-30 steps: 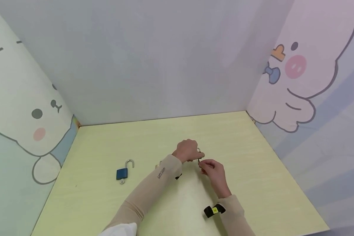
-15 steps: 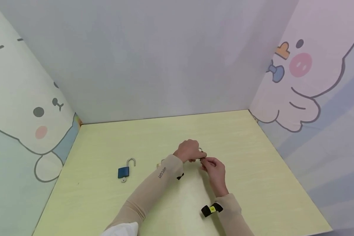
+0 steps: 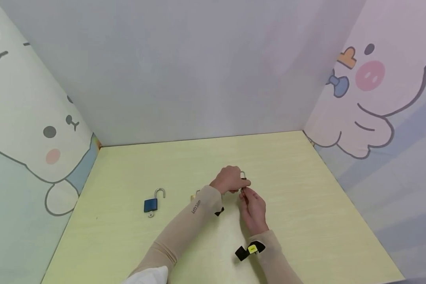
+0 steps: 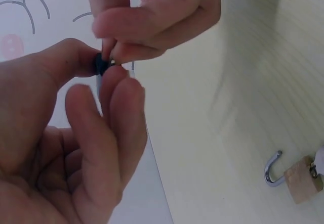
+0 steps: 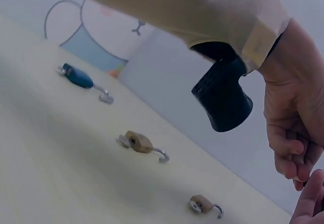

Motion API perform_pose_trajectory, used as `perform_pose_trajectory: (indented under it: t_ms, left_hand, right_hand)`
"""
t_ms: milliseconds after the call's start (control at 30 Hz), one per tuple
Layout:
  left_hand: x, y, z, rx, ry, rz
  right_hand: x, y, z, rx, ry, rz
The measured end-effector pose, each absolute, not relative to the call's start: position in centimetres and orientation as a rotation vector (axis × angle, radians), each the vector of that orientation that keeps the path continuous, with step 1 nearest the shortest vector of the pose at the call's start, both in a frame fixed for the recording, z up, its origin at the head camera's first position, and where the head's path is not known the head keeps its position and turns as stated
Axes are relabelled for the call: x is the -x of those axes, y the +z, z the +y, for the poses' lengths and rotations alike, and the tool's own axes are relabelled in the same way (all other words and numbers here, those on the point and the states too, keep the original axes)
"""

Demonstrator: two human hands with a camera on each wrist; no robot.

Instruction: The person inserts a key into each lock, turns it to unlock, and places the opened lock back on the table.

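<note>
My left hand grips a small black padlock between thumb and fingers, over the right-middle of the table. The padlock's silver shackle sticks up beyond the hand. Just below it, my right hand pinches a small key at the padlock's bottom; in the left wrist view a bit of brass-coloured metal shows there between the fingertips, and the rest is hidden. In the right wrist view the left hand and the right fingers meet at the right edge.
On the yellow table, a blue padlock lies at left with its shackle open and a key in it. Two brass padlocks, one larger and one smaller, lie nearer the left forearm, shackles open. Cartoon-printed walls enclose the table.
The right fingers have moved up against the padlock's bottom, and the right hand has turned at the wrist. The left hand keeps its grip on the padlock. The head view has shifted slightly.
</note>
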State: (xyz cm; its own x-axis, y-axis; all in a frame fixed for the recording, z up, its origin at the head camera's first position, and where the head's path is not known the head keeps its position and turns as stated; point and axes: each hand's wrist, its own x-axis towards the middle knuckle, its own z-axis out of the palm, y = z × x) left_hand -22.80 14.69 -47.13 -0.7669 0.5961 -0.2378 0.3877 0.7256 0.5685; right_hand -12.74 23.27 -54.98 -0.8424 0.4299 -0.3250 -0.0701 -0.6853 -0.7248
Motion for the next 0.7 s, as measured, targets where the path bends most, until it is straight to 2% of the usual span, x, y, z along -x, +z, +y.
perform_pose_trajectory:
  t_ms: [200,467,700]
  left_hand:
    - [22.9,-46.5,14.5,-0.775,0.701,2.507]
    - [23.0,-45.4,13.5,-0.876,0.551,2.561]
    - [23.5,-44.4,13.1,-1.258,0.244,2.513]
  right_hand:
    - [12.6,-54.6,23.2,0.630,2.704,-0.844]
    - [11.7,-54.4,24.3,0.657,2.637,-1.173]
    - [11.0,-54.1,26.7,0.646,2.363,-1.530]
